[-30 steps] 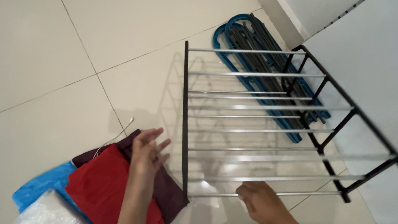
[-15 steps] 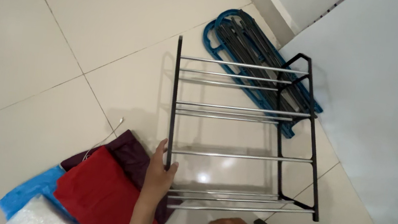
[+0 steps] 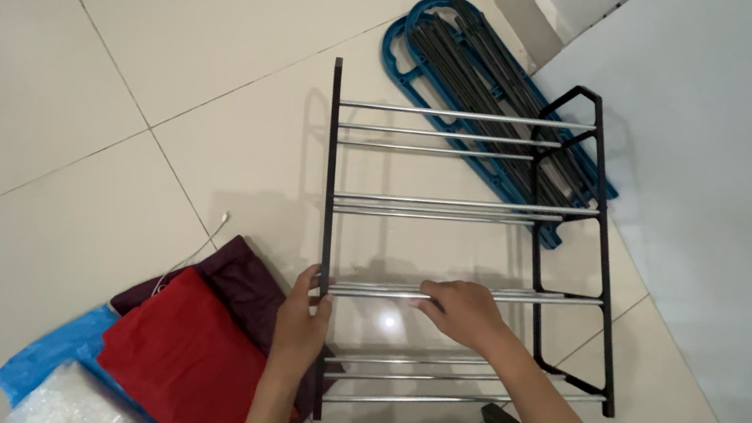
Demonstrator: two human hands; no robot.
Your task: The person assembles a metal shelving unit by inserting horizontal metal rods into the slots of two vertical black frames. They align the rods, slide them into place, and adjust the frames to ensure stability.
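You are holding a metal rack (image 3: 462, 251) that is standing on the shiny white floor (image 3: 76, 89), close to the pale wall (image 3: 732, 188) at about 3 o'clock from it. Your left hand (image 3: 301, 317) is wrapping around the black side post at the rack's 9 o'clock edge, with the thumb on one side and the fingers on the other. Your right hand (image 3: 464, 310) is curling over one of the silver bars near the middle, gripping it from above. The rack is probably light, because it is only thin tubes with lots of air between them. It is looking stiff, but the bars may be just pushed into the sides, so it could wobble or twist if you are pulling only one corner. The silver bars are smooth and may be slippery. The black side posts are looking like the best places to hold, one in each hand. The rack has two black side frames and shiny silver bars running across between them in little groups, like steps. The far side frame has a bent corner at the top. Behind the rack, at 12 o'clock, a blue and grey folded frame (image 3: 493, 111) is lying flat on the floor. At 8 o'clock from the rack, just beside your left hand, red and dark purple cloth (image 3: 187, 351) is lying on a blue plastic bag (image 3: 52, 358), with a clear bubbly bag (image 3: 75, 404) next to it and a thin white cord (image 3: 199, 252) poking out.
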